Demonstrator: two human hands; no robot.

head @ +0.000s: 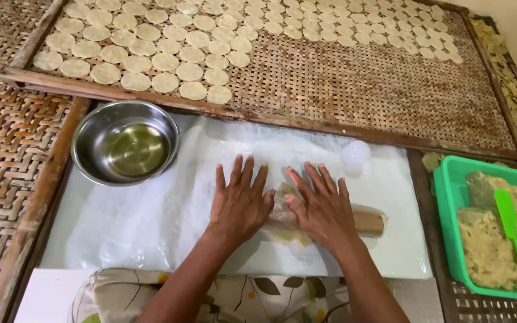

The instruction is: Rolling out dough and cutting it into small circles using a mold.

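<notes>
While both palms are pressing flat, fingers spread and grasping nothing, the left hand [240, 203] and right hand [324, 206] are bearing on a rolling pin [367, 222] over soft dough [286, 194] near the middle of the white sheet [151, 221]. Rigid wood is likely rolling best from its ends; the thin dough probably tears easily.

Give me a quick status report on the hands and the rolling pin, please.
Left hand and right hand flat, fingers spread, on wooden rolling pin. Dough under plastic beneath it. Steel bowl off left, nothing blocking.
</notes>
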